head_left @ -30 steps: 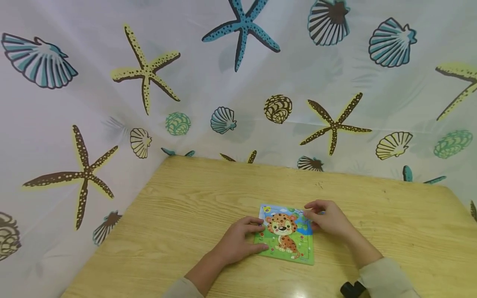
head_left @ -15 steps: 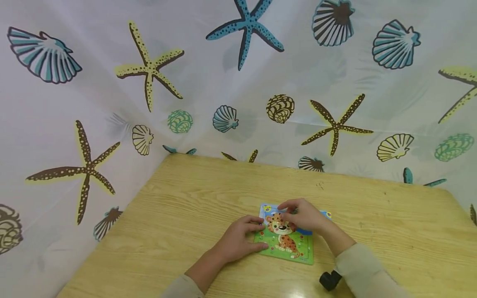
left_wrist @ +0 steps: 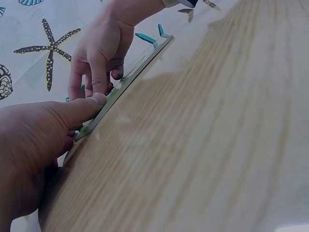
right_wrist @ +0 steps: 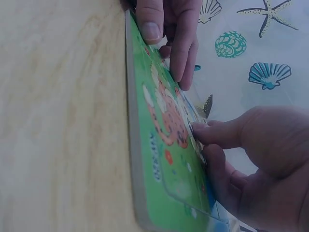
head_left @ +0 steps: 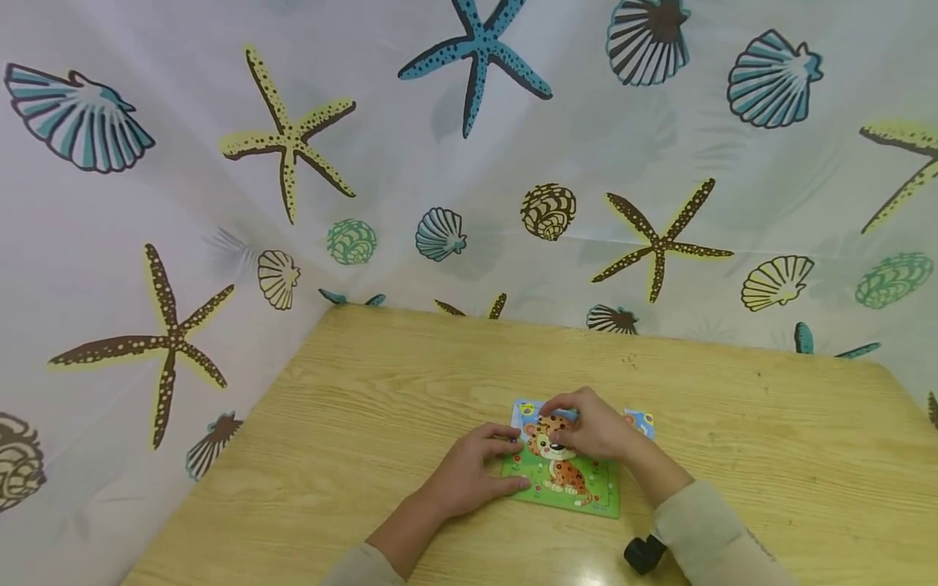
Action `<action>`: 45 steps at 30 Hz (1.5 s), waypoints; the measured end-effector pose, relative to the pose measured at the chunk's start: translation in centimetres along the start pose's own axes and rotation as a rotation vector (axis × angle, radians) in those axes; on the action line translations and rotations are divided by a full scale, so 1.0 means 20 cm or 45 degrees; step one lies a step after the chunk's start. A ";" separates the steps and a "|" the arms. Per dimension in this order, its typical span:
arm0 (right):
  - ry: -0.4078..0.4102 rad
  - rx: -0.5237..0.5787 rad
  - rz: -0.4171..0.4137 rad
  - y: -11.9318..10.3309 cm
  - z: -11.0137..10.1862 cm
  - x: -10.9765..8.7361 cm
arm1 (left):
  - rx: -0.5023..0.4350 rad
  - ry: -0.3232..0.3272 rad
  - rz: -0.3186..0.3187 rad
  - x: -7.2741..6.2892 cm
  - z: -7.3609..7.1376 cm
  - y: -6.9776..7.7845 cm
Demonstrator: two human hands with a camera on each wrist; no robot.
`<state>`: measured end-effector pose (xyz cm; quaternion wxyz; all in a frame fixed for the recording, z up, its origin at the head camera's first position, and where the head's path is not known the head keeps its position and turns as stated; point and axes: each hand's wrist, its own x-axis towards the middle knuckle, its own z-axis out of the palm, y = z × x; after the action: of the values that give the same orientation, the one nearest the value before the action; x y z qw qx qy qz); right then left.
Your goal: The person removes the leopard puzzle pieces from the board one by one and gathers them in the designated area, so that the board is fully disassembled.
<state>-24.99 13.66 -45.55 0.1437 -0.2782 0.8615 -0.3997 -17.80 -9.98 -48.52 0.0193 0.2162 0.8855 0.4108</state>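
Note:
A flat square jigsaw puzzle (head_left: pixel 604 492) with a cartoon leopard on green and blue lies on the wooden table. My left hand (head_left: pixel 476 472) rests on its left side, thumb and fingers spread over the board. In the right wrist view, the left thumb (right_wrist: pixel 150 31) presses on the green surface. My right hand (head_left: pixel 597 427) bends over the top middle, thumb and fingertips pinching a puzzle piece (head_left: pixel 553 425) at the leopard's head. The right hand covers much of the upper right of the board. Beside that corner lies a loose puzzle piece (head_left: pixel 641 422), blue with a yellow mark.
The wooden table (head_left: pixel 410 366) runs back to a white cloth (head_left: pixel 469 179) printed with starfish and shells, hanging behind and at the left. A small black device (head_left: pixel 645 555) sits by the right sleeve.
My right hand has moved left from the puzzle's upper right corner to the leopard's head. The loose piece right of the board has come into view. The left hand stays in place.

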 end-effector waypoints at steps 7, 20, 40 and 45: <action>0.137 0.093 0.129 0.04 0.01 -0.03 | 0.002 -0.011 -0.022 0.00 0.00 0.00; 0.224 0.116 0.106 0.05 -0.01 -0.08 | -0.003 0.016 0.014 0.00 0.00 0.00; 0.275 0.282 0.209 0.10 -0.12 -0.20 | 0.006 0.008 0.021 0.00 0.02 0.00; 0.309 0.409 0.276 0.11 -0.18 -0.25 | 0.015 0.033 0.025 0.00 0.02 -0.01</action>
<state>-23.50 19.91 -44.85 0.1235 -0.1075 0.8227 -0.5445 -17.84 -9.74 -48.84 0.0025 0.2198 0.8858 0.4086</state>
